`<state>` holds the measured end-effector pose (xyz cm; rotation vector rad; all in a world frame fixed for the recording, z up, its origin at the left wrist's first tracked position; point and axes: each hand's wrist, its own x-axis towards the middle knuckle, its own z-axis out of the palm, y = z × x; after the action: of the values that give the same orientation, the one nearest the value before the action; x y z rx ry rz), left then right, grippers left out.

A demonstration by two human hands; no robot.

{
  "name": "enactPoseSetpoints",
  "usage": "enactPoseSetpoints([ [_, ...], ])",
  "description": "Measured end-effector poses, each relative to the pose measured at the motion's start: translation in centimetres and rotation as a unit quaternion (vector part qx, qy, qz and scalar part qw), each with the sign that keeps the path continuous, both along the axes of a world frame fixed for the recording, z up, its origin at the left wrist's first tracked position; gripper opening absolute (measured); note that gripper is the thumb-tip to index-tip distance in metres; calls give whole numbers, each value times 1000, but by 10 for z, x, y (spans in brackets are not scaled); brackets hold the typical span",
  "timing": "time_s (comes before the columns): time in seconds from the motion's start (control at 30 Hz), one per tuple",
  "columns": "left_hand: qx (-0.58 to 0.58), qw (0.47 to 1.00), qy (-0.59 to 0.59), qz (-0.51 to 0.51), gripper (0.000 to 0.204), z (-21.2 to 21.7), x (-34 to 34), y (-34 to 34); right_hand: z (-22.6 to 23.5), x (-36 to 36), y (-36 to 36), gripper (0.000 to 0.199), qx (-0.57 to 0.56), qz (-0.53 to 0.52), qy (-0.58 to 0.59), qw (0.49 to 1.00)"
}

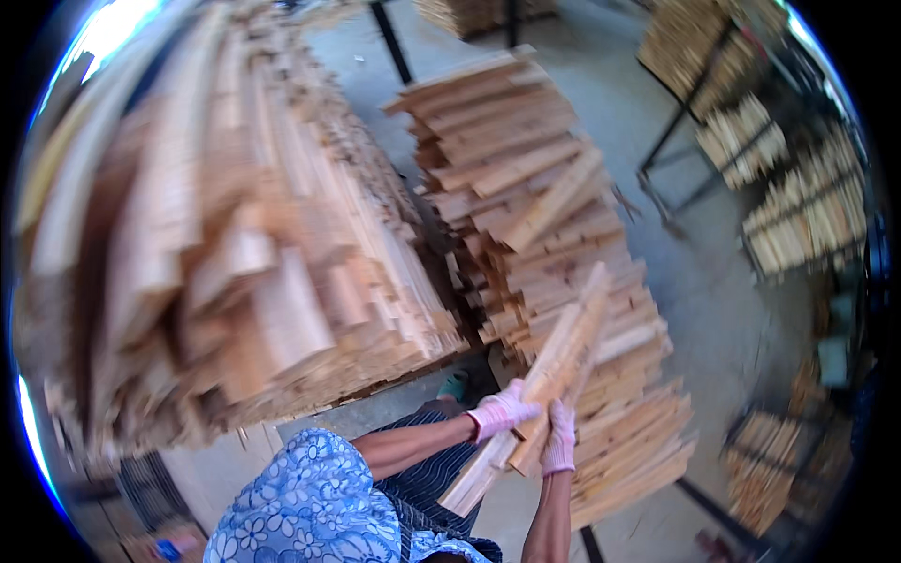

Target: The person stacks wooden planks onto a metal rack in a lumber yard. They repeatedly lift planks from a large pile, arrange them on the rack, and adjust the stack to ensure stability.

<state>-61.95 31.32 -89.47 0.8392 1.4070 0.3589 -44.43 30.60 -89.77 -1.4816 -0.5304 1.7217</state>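
Observation:
Both of my hands wear pink-white gloves. My left hand (504, 411) is closed round a long wooden board (476, 477), whose near end sticks out toward my lap. Gripped by my right hand (559, 439) is a second, browner plank (579, 342) lying alongside the first. The two are held slanting, far ends up and to the right, over a stack of planks (601, 413). The fingers partly hide where the two pieces overlap.
A tall pile of lumber (282, 281) fills the left, blurred by motion. The plank stack runs away from me on dark metal legs (723, 516). Bundled wood (807, 211) and a metal frame (671, 159) stand on the grey floor (694, 272) at right.

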Motion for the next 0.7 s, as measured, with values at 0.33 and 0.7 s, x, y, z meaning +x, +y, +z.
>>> enactPoseSetpoints([
  [0.33,434,852,-260,134,98,266,-35,55,297,-55,110,97,374,104,-50,920],
  [0.7,529,718,-284,352,104,478,-185,-64,550,-248,60,62,491,365,-20,791],
])
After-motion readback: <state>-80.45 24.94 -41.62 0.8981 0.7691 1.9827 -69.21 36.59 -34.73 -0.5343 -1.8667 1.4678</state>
